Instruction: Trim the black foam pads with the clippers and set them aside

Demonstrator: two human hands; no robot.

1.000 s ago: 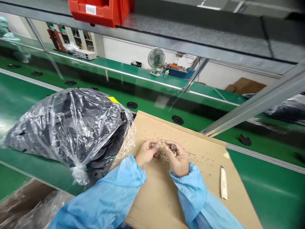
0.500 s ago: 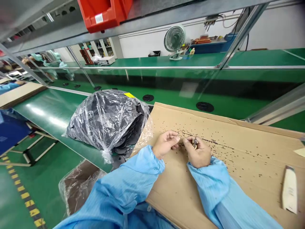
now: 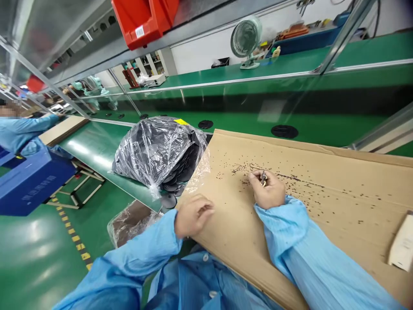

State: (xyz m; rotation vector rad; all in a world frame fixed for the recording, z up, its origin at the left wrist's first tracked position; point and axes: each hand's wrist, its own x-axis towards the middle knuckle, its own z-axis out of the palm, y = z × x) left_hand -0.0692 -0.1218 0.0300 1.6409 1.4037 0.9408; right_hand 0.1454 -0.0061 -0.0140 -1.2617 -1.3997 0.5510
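Note:
My left hand (image 3: 193, 215) is over the near left edge of the cardboard sheet (image 3: 235, 237), its fingers curled in and somewhat blurred; whatever they may hold is hidden. Farther right, my right hand (image 3: 269, 190) is closed around a small metal tool (image 3: 263, 178), of which only a shiny, rounded part shows between thumb and fingers. Around that hand, many tiny dark pieces (image 3: 292, 177) lie scattered on the cardboard. To the left stands a clear plastic bag (image 3: 151, 150) full of thin black discs, some spilling from its open side.
A white and black object (image 3: 402, 245) lies at the cardboard's right edge. Behind are black round inserts (image 3: 284, 131) in the green bench and a fan (image 3: 247, 41). A red bin (image 3: 145, 21) sits overhead. Another person's blue sleeve (image 3: 29, 129) and a blue box (image 3: 32, 181) are at left.
My left hand has drawn away from the right hand, toward me and to the left. The right hand stays over the cardboard with the metal tool. The view has turned leftward.

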